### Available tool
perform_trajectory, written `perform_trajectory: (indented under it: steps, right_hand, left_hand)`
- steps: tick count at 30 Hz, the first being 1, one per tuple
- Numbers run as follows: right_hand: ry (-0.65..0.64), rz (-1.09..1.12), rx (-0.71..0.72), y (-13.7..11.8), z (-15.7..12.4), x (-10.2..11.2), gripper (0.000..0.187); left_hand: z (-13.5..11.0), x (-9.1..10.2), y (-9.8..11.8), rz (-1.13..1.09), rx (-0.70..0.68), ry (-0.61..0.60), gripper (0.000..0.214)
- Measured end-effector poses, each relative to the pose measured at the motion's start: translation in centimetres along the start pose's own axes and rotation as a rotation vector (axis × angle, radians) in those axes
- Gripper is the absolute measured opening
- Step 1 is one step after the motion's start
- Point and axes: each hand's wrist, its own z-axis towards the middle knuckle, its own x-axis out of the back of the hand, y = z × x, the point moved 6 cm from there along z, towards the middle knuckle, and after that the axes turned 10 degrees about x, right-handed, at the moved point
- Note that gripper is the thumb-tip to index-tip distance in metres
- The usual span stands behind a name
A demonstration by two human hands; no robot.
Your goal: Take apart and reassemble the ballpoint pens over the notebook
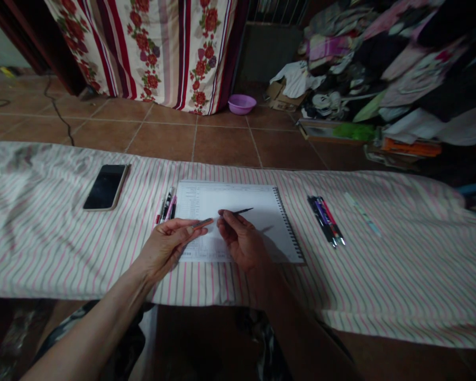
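Note:
Over the open spiral notebook (246, 201), both hands are close together, fingers pinched. My left hand (168, 241) grips a short, slim grey-and-orange piece (203, 223) that looks like part of a pen; its exact kind is unclear. In my right hand (240, 238) is a thin black pen (244, 210), its pointed end toward the right. The two held pieces are apart. Several pens (168, 206) lie along the notebook's left edge, near my left hand. To the right of the notebook rests another group of pens (326, 221).
A phone (106, 188) lies on the striped cloth (43, 227) at the left. A pale patterned strip (363, 213) is at the right. Beyond the cloth are a tiled floor, a purple basin (241, 104), a floral curtain (162, 53) and piled clothes (404, 69).

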Motion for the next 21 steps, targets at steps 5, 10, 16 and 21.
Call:
perform_trajectory:
  steps: [5, 10, 16, 21]
  right_hand:
    - [0.008, 0.013, 0.006, 0.10, 0.11, 0.16, 0.013]
    - [0.019, 0.009, 0.016, 0.08, 0.16, 0.17, 0.012]
    - [0.001, -0.017, 0.015, 0.01, 0.25, 0.15, 0.014]
    - [-0.035, -0.044, 0.005, 0.22, 0.08, -0.16, 0.017]
  left_hand:
    - [-0.26, -0.15, 0.11, 0.002, -0.033, 0.006, 0.011]
    - [-0.38, 0.03, 0.27, 0.006, 0.023, -0.035, 0.015]
    - [-0.32, 0.15, 0.47, -0.018, 0.026, -0.097, 0.016]
    - [-0.35, 0.24, 0.66, 0.006, 0.001, -0.073, 0.014]
